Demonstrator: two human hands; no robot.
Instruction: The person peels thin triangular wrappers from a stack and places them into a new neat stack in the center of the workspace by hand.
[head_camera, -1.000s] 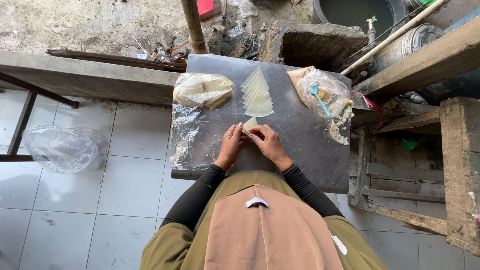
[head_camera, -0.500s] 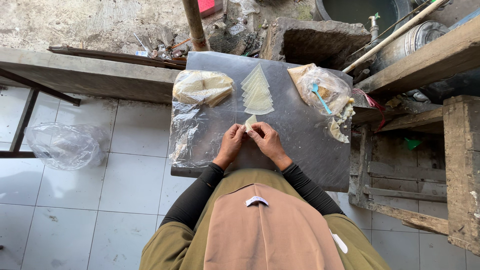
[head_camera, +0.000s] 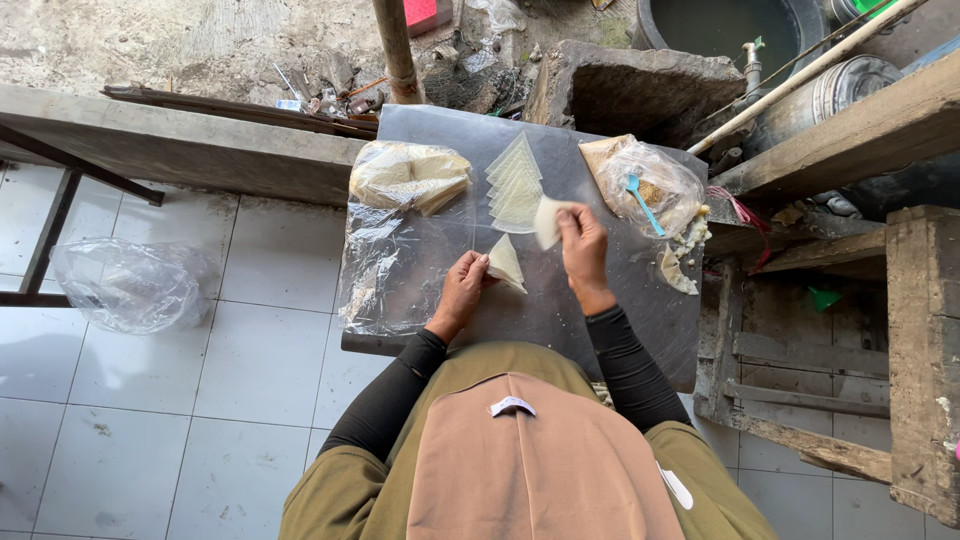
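1. The left hand (head_camera: 462, 292) pinches a folded pastry (head_camera: 506, 264), a pale triangle, between thumb and fingertips; the pastry lies just right of that grip, low on the board (head_camera: 590, 330).
2. The right hand (head_camera: 583, 243) pinches one thin wrapper (head_camera: 547, 220) by its edge, holding it up just left of its fingertips.
3. The two hands are near each other but apart, the right one a little farther from the body.
4. A fanned stack (head_camera: 516, 185) of triangular wrappers lies flat on the board just beyond the right grip and touching the lifted wrapper in view.
5. A clear bag (head_camera: 408, 176) holding more pale sheets sits beyond the left grip, on the plastic film (head_camera: 380, 280) that covers the board's left part.
6. Right of the right grip lies an open bag of filling (head_camera: 655, 190) with a blue spoon (head_camera: 643, 203) in it; crumbs spill by its near edge.
7. The board is grey and rests across the person's lap.
8. Far left of the left grip, an empty crumpled plastic bag (head_camera: 125, 285) lies on the tiled floor (head_camera: 230, 380).
9. A wooden bench (head_camera: 820, 130) stands right of the board.
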